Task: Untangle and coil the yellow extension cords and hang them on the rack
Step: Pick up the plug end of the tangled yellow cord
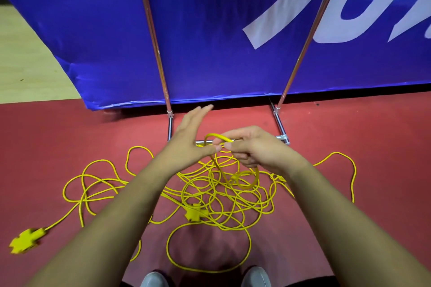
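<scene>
left hand [190, 137] flat, holds nothing | right hand [256, 149] pinches cord loop [247, 180], hanging down | tangle [205, 200] sprawls left-right on floor [349, 128]

Bright, even light comes from overhead. The fingers [201, 109] of the left hand [186, 137] are smeared by motion blur, as is the plug [25, 239] far to their lower left, while the yellow cord [214, 134] pinched in the right hand [254, 147] is sharp. A shadow darkens the floor [349, 135] well below the fingers, by the shoes [154, 279]. Above them the banner [210, 30] shows pale sheen and the poles [152, 30] bow from wide-angle distortion
</scene>
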The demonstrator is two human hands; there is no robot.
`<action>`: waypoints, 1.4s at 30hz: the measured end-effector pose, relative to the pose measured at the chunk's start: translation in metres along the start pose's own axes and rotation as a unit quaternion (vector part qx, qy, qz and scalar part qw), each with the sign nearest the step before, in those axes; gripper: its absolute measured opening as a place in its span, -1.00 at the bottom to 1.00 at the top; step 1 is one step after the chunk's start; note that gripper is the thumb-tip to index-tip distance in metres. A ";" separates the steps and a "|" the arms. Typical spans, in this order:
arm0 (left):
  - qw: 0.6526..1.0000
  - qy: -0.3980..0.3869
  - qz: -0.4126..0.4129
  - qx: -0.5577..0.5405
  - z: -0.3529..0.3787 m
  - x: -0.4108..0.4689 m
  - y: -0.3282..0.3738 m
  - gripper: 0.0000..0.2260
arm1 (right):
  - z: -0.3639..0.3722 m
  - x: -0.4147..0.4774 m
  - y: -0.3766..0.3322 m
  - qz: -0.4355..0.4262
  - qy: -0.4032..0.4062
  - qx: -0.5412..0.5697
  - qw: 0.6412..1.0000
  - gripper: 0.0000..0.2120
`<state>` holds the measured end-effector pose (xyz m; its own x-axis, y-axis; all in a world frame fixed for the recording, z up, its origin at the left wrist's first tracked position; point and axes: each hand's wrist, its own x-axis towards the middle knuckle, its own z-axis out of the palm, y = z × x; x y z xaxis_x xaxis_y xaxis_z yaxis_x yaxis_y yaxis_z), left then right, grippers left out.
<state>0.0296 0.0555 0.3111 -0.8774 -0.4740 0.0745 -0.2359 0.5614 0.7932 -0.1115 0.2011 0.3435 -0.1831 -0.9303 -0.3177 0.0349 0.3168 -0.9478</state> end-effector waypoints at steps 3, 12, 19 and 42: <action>0.996 -0.080 -0.037 -0.033 0.004 0.001 -0.004 -0.84 | -0.008 -0.006 -0.007 -0.079 0.013 0.025 0.996 -0.79; 0.967 0.063 -0.075 -0.233 -0.020 0.002 -0.009 -0.83 | -0.034 -0.003 0.017 -0.066 0.253 -0.071 0.963 -0.89; 0.976 0.038 -0.049 -0.208 -0.031 -0.010 0.004 -0.79 | -0.033 0.001 0.039 -0.017 0.248 -0.118 0.961 -0.86; 0.997 0.072 -0.025 -0.009 0.007 0.015 -0.031 -0.57 | -0.007 -0.007 -0.058 -0.142 0.069 0.023 0.987 -0.84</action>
<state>0.0208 0.0355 0.2833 -0.7955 -0.5942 0.1184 -0.2701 0.5227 0.8086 -0.1188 0.1899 0.4012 -0.3241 -0.9453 -0.0360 0.0062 0.0360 -0.9993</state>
